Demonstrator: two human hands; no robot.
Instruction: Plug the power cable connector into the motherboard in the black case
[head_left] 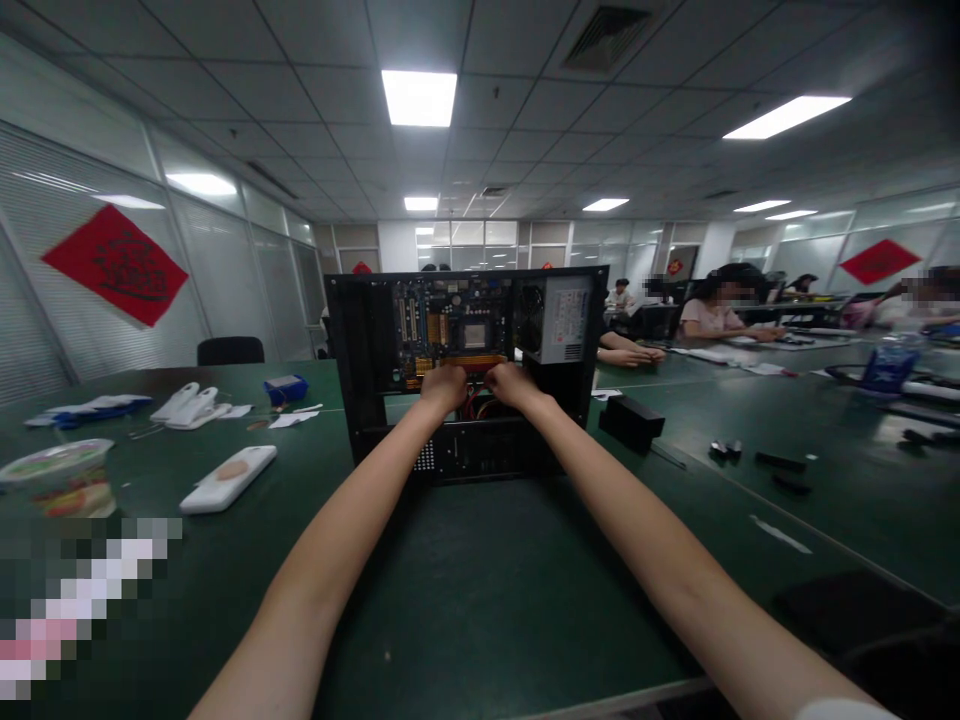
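A black computer case (465, 440) stands on the table with its open side facing me. Inside it are a motherboard (420, 310) with a bare square processor socket area (475, 336) and a silver power supply (568, 318) at the upper right. My left hand (444, 388) and my right hand (512, 386) both reach in at the motherboard's lower edge, by the orange and red memory slots (480, 362). Fingers on both hands are curled closed; what they grip is hidden. Red and dark cables (472, 405) show between and below them.
A white phone-like object (229, 480), a plastic food cup (64, 478) and a blue item (286, 390) lie on the left. Right of the case are a black box (631, 422) and small dark parts (780, 461). Another person's hands (630, 352) rest behind the case; people sit farther right.
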